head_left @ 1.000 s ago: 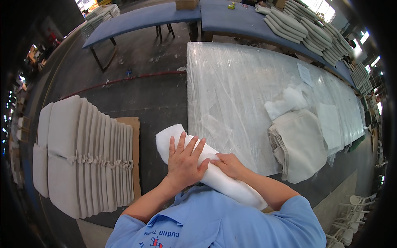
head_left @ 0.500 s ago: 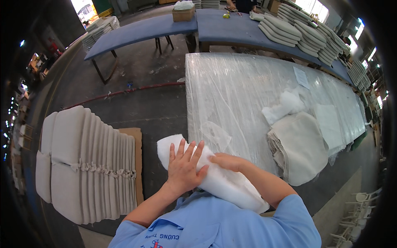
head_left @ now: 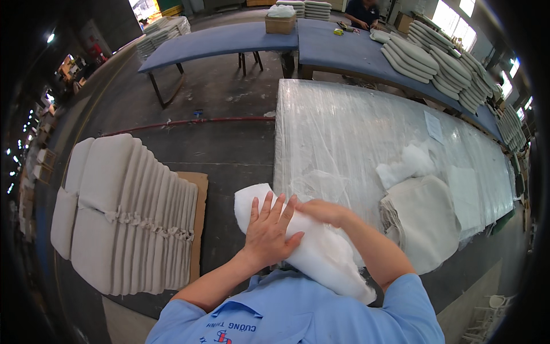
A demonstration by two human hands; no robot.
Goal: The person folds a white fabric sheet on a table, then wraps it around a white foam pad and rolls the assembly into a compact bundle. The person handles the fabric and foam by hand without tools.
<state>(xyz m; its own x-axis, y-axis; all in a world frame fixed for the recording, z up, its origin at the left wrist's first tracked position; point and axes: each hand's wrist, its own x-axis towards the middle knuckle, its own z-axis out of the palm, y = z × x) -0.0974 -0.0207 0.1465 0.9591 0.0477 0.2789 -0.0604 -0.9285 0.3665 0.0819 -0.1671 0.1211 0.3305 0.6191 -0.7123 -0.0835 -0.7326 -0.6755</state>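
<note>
A long white roll of fibre padding (head_left: 321, 258) lies across the near edge of the plastic-covered table (head_left: 355, 132) and reaches down to my chest. My left hand (head_left: 269, 226) presses flat on its upper part with fingers spread. My right hand (head_left: 321, 211) rests on the roll just to the right, fingers curled over it. A stack of beige fabric covers (head_left: 421, 221) sits on the table to my right, with a loose wad of white stuffing (head_left: 407, 166) beyond it.
A fanned stack of beige cushions (head_left: 120, 218) lies on cardboard on the floor at my left. Blue tables (head_left: 229, 40) stand behind, with cushion piles (head_left: 429, 57), a cardboard box (head_left: 281, 23) and another person (head_left: 364, 11) at the far end.
Both hands have stayed on the padding roll, shifting slightly up and right along it. My view has tilted, so more of the far tables shows.
</note>
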